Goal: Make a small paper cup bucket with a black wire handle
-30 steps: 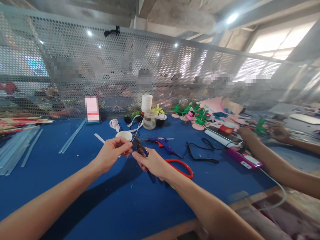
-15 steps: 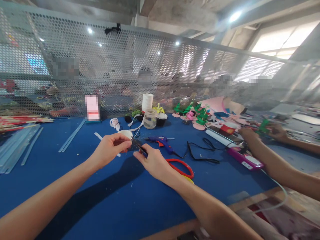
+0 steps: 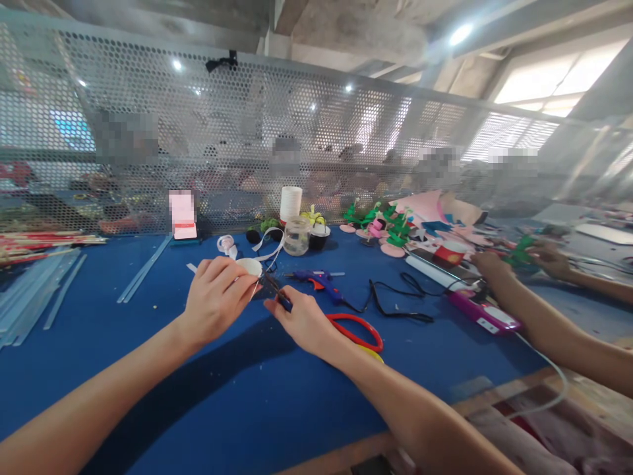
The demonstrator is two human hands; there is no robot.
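- Now the dark tool (image 3: pixel 284 300) is held by the right hand (image 3: pixel 302 318) above the middle of the surface (image 3: pixel 247 415), its tip slanted toward the far left corner.
- Nearly the same slant is kept as half a second ago; a second ago its head was turned more broadside.
- A thin pale strand (image 3: pixel 254 291) is seen at the fingertips of the left hand (image 3: pixel 213 293), just beside the tool's tip; whether they are touching cannot be told.
- The left hand has been rolled over: its back is now shown, where its thumb side was presented before. Its fingers are curled, but whether they are pressed together on the strand is hidden.
- By this turn, the strand's angle to the tool is probably being altered, with the right hand kept clamped around the tool.
- Beyond the left fingers, a white cup-like piece (image 3: pixel 251 266) is left in place.
- Toward the far edge, a clear jar (image 3: pixel 297 237) is seen; a glue gun (image 3: pixel 324 282) is laid nearer.
- Toward the right edge, a co-worker's hand (image 3: pixel 488 265) is seen.
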